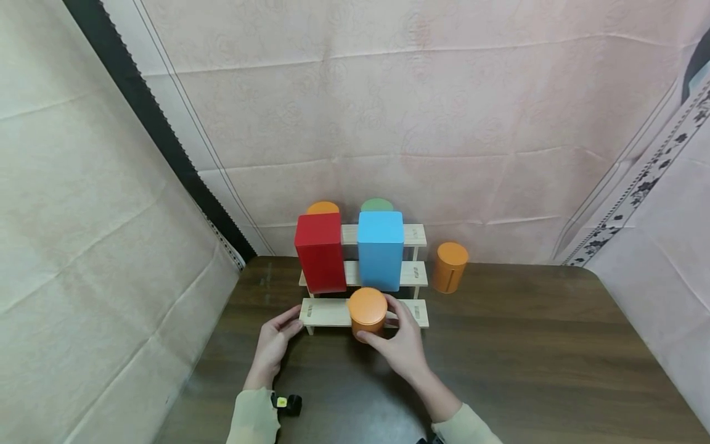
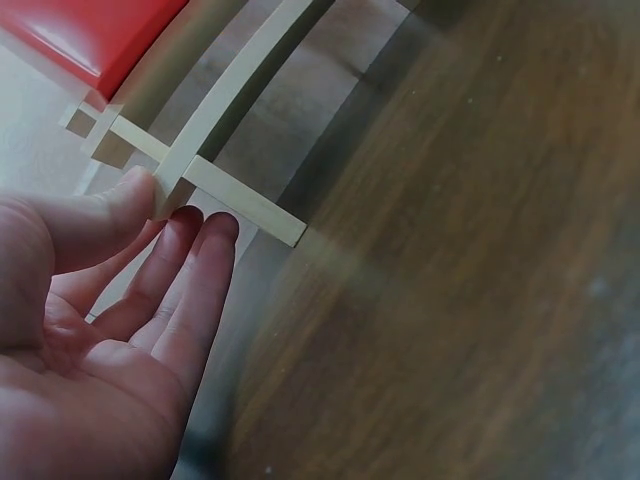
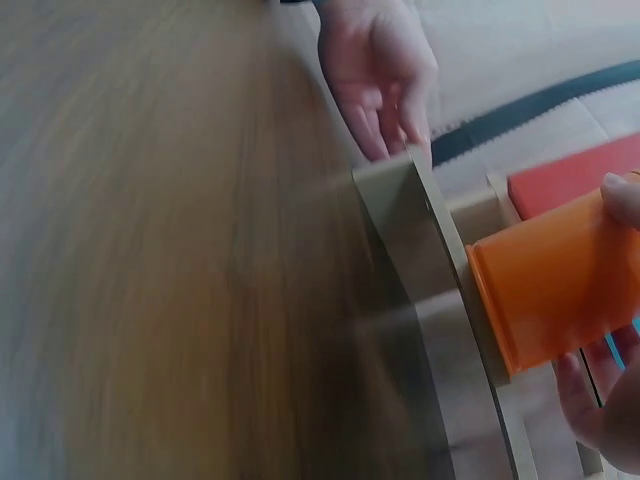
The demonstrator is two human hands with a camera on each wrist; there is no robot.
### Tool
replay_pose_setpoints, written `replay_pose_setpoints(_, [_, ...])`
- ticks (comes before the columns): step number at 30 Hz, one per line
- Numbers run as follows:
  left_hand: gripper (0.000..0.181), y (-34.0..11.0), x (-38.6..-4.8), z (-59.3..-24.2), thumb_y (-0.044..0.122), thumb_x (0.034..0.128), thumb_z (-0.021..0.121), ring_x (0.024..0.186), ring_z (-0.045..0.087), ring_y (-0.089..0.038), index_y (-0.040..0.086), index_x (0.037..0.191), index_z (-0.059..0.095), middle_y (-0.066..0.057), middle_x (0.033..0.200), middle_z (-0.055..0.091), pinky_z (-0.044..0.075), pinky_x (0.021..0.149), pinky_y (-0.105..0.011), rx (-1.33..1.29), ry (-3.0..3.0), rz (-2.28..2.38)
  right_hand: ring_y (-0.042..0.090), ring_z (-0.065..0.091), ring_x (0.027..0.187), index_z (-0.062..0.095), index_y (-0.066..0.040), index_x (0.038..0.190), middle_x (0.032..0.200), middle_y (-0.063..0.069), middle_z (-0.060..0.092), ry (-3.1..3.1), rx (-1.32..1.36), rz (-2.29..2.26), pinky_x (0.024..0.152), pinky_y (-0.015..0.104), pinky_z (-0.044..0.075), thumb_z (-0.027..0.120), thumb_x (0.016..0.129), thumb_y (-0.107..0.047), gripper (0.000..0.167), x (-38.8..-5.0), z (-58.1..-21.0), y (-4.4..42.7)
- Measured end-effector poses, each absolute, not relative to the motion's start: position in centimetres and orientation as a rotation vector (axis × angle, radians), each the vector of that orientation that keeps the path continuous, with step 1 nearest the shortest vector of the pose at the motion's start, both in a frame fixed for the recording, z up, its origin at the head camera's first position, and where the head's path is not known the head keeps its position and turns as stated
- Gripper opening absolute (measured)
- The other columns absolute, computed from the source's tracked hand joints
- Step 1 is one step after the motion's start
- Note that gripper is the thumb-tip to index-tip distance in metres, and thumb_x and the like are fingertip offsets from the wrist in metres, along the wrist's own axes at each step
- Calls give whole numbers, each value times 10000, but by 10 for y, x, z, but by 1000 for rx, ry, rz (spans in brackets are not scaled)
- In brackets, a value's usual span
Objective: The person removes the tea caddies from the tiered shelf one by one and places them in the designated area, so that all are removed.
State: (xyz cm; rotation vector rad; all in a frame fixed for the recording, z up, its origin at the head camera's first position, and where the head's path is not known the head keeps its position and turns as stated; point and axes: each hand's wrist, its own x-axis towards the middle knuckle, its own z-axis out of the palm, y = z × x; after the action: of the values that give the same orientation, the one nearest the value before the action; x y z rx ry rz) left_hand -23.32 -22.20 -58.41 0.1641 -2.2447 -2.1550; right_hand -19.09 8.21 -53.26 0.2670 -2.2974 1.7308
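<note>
A pale wooden three-step rack [image 1: 327, 312] stands on the table. My left hand [image 1: 273, 345] pinches the left end of its lowest board, thumb on one side and fingertips on the other, as the left wrist view [image 2: 120, 300] shows. With thumb and fingers around its side, my right hand [image 1: 405, 344] grips an orange cylindrical canister [image 1: 368, 306] at the lowest step. In the right wrist view the canister [image 3: 550, 280] has its base at the board's edge. A red box [image 1: 320, 253] and a blue box [image 1: 380, 250] stand on the middle step.
Behind the boxes, an orange round top [image 1: 323, 208] and a green round top [image 1: 377, 205] show at the top step. Another orange canister [image 1: 450, 267] stands right of the rack. Pale cloth [image 1: 421, 123] hangs behind the dark wooden table [image 1: 554, 345].
</note>
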Motion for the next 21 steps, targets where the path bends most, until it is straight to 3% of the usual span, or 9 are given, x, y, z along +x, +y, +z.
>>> replay_pose_setpoints(8, [439,-221,-233,-582,34,1009,733,1066,707,-75,11,1442,665,-213,1397,671,540,899,-175,170,-2243,-2151,229,673,1108,571,-235,1501,1406,-20,619,-2286,225,1737,976,557,576,1005,772,-287,849,-186,-534,119])
replay_pose_setpoints(14, [432,-220,-232,-580,28,1004,736,1073,706,-70,14,1431,676,-209,1413,665,538,909,-169,180,-2239,-2152,260,680,1134,579,-174,1502,1417,11,618,-2292,217,1677,983,625,559,1016,754,-249,870,-181,-536,144])
replay_pose_setpoints(21, [432,-220,-233,-582,24,1003,735,1062,706,-66,11,1430,677,-205,1396,675,538,903,-169,184,-2253,-2133,233,660,1174,576,-158,1505,1414,14,635,-2315,107,1590,1016,546,543,1019,749,-228,878,-174,-537,175])
